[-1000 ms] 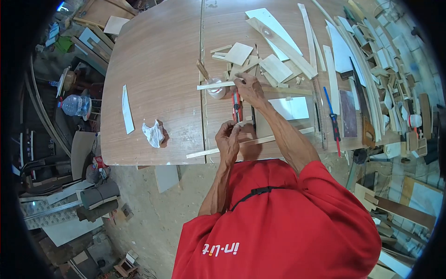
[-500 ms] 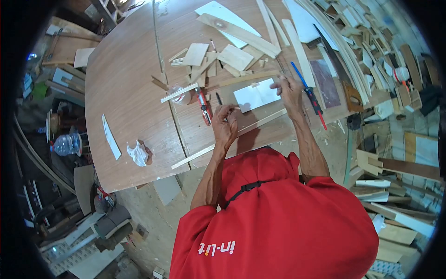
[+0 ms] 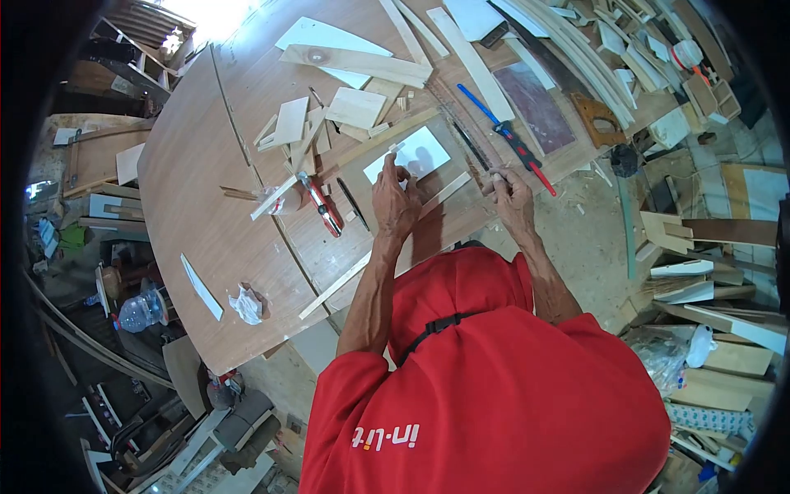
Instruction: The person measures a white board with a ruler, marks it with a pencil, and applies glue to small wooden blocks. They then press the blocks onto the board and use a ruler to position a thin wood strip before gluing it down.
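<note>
A white rectangular panel (image 3: 428, 153) lies on the workbench with a small pale wood piece (image 3: 392, 149) at its left edge. My left hand (image 3: 397, 199) rests over the panel's near left corner. Its index finger is stretched out to the small wood piece, the other fingers bent. To the right of the panel, near the bench edge, is my right hand (image 3: 512, 200), its fingertips pressed together. Whatever it pinches is too small to make out. A thin dark stick (image 3: 471, 146) lies just beyond those fingertips.
A red utility knife (image 3: 319, 204) and a black pen (image 3: 352, 202) lie left of my left hand. A blue-and-red tool (image 3: 512, 142) and a handsaw (image 3: 597, 122) lie to the right. Wood offcuts (image 3: 355, 107) are piled behind. A long wood strip (image 3: 337, 284) runs along the near side.
The view has turned a little. My left hand has moved onto the white panel and its index finger has straightened. My right hand has drawn away from the panel towards the bench edge.
</note>
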Demonstrator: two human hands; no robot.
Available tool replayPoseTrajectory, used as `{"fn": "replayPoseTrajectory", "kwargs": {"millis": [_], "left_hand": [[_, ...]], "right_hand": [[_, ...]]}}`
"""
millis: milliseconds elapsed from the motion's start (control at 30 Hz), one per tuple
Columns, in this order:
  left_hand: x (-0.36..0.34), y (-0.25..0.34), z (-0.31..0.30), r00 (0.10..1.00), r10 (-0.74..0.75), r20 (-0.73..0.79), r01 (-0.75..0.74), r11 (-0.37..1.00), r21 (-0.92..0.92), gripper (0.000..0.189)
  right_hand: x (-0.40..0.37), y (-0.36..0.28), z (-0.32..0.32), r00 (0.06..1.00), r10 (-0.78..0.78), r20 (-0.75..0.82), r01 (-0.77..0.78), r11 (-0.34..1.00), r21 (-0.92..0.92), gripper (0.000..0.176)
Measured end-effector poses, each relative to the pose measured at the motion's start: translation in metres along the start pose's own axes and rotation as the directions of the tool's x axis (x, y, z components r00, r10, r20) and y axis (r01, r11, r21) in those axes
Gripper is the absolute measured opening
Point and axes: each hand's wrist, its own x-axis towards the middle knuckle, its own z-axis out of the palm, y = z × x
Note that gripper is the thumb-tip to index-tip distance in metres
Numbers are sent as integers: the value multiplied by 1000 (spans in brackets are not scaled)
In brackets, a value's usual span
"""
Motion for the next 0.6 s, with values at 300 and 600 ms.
{"fn": "replayPoseTrajectory", "kwargs": {"millis": [300, 600], "left_hand": [[-5, 5, -4, 998, -17, 56, 17, 1000, 10, 73], [-11, -10, 9, 999, -38, -26, 37, 998, -46, 75]], "right_hand": [[9, -9, -5, 1000, 0, 25, -1, 1000, 17, 28], [45, -22, 31, 924, -371, 90, 382, 902, -200, 19]]}}
